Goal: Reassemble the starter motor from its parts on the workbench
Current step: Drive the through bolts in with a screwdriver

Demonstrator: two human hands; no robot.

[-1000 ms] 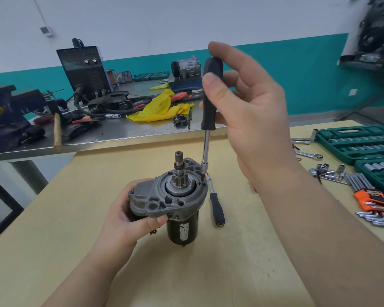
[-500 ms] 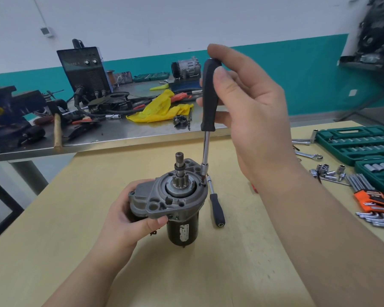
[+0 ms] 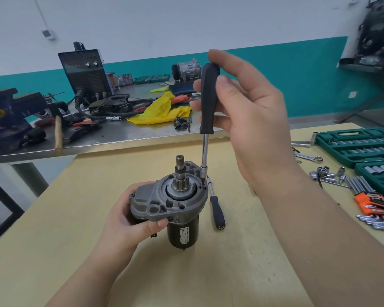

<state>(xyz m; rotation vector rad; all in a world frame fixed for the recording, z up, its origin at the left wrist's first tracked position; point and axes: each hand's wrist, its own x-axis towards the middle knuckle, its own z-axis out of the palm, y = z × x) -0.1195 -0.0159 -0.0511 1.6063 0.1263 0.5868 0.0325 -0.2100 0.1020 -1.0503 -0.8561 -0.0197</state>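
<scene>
Left hand (image 3: 129, 222) grips the starter motor (image 3: 175, 202) upright on the wooden workbench (image 3: 242, 262), pinion shaft pointing up. Right hand (image 3: 248, 120) pinches the black handle of the driver (image 3: 207, 120), its shank nearly vertical, tip down on a screw at the right edge of the housing. A second driver (image 3: 216, 209) lies just right of the motor. Far right: green socket case (image 3: 355, 145), loose sockets (image 3: 326, 173), hex keys (image 3: 372, 204). A cluttered steel bench (image 3: 120, 134) stands beyond.

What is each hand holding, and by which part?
The right hand holds the driver by its black handle. The left hand holds the starter motor by the grey housing at its upper left side.
</scene>
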